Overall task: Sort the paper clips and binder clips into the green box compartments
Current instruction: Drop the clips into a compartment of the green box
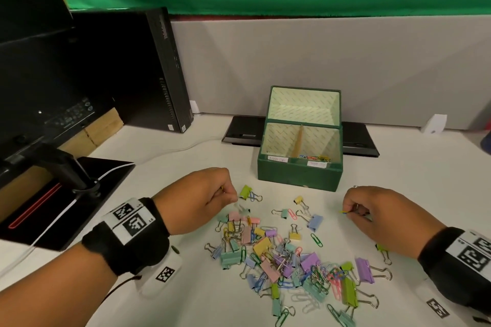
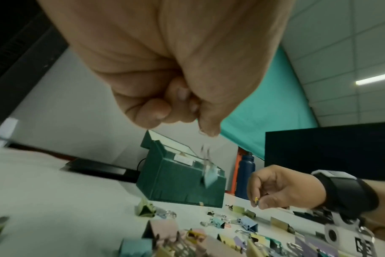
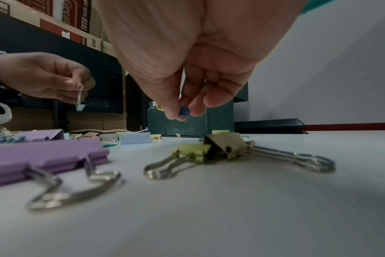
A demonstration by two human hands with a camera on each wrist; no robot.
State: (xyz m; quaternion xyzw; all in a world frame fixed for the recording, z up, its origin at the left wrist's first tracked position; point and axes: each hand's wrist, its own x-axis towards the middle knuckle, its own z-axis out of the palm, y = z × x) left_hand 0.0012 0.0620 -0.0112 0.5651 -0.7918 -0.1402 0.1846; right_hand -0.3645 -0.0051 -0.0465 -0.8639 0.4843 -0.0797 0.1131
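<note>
Dangling a pale binder clip (image 3: 79,102) by its wire handles, the left hand (image 1: 202,195) hovers front-left of the green box (image 1: 299,174), nearer the near-left compartment w/ its label, while the right hand (image 1: 372,216) pinches a small blue-yellow clip (image 1: 343,211) opposite the right compartment, paper clips inside.

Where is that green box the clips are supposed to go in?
In the head view the green box stands open on the white table, straight ahead beyond the pile of clips. It sits in front of a flat black device by the grey partition.
</note>
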